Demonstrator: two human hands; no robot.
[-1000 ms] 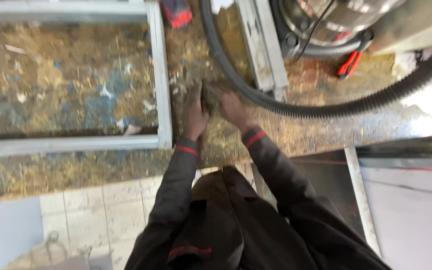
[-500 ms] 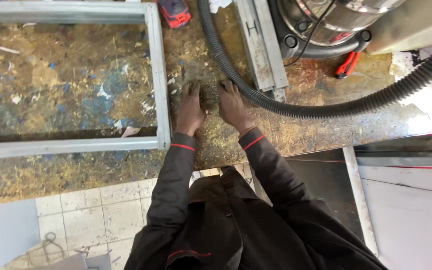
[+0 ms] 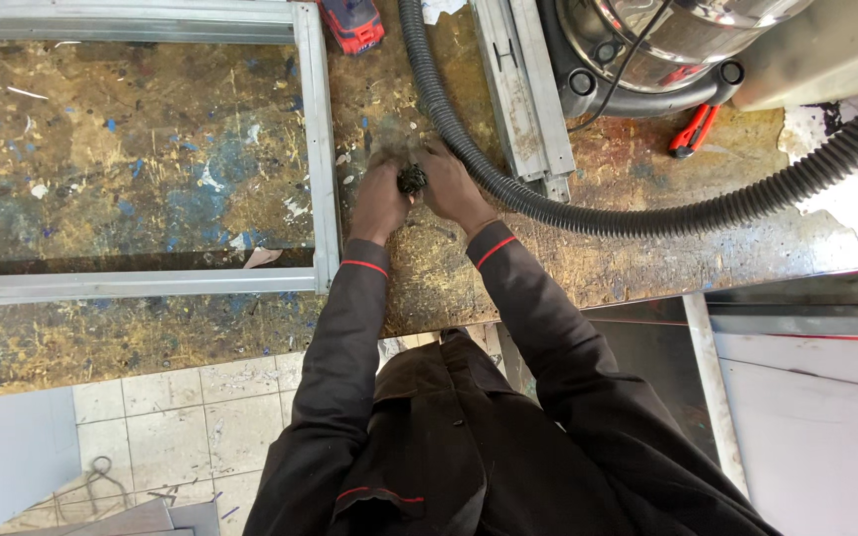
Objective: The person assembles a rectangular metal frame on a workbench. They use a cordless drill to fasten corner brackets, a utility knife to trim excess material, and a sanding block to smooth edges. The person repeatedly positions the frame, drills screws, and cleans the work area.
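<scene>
My left hand (image 3: 381, 196) and my right hand (image 3: 451, 185) are pressed together on the worn, paint-stained workbench (image 3: 131, 149), both closed around a small dark clump (image 3: 412, 180) held between them. What the clump is cannot be made out. The hands sit just right of a grey aluminium frame (image 3: 318, 149) lying flat on the bench and just left of a black ribbed vacuum hose (image 3: 588, 213). My dark sleeves with red cuff stripes reach up from the bottom.
A steel vacuum cleaner drum (image 3: 687, 40) stands at the back right. Aluminium profile pieces (image 3: 523, 94) lie beside the hose. A red tool (image 3: 355, 22) lies at the top edge and red-handled pliers (image 3: 694, 131) near the drum. Tiled floor (image 3: 151, 427) shows below the bench.
The hands have moved slightly farther onto the bench and closed tighter around the dark clump. The view has shifted a little.
</scene>
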